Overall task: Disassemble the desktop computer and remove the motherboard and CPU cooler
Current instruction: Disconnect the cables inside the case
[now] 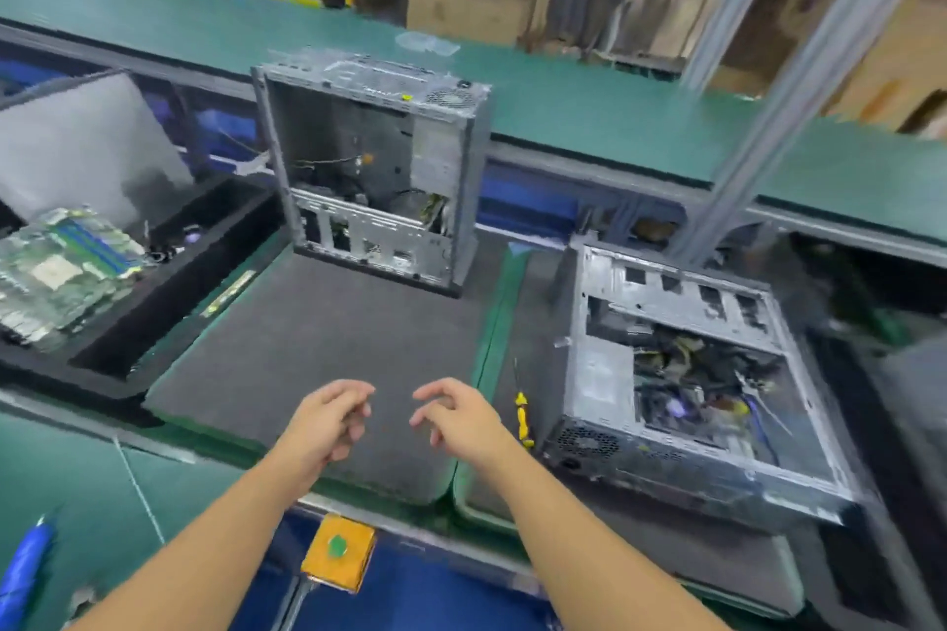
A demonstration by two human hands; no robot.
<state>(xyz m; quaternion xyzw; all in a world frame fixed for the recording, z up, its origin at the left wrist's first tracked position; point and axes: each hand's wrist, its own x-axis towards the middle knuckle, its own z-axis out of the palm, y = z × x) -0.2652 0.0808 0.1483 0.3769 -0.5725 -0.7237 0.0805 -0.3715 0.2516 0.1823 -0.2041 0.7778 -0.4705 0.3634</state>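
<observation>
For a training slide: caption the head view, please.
Left hand and right hand hover empty over the mat; upright case behind, flat case right, motherboard left.

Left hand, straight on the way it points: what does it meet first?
Probably the upright case, near its base. Only bare mat lies between it and the left hand. Depth is unclear.

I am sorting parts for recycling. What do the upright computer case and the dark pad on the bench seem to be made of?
The upright computer case looks like thin sheet metal, bare grey with a dull shine: punched slots and folded edges show. The dark pad looks like foam or rubber, matte charcoal: rounded corners, no glare. Which of the two, I cannot tell.
</observation>
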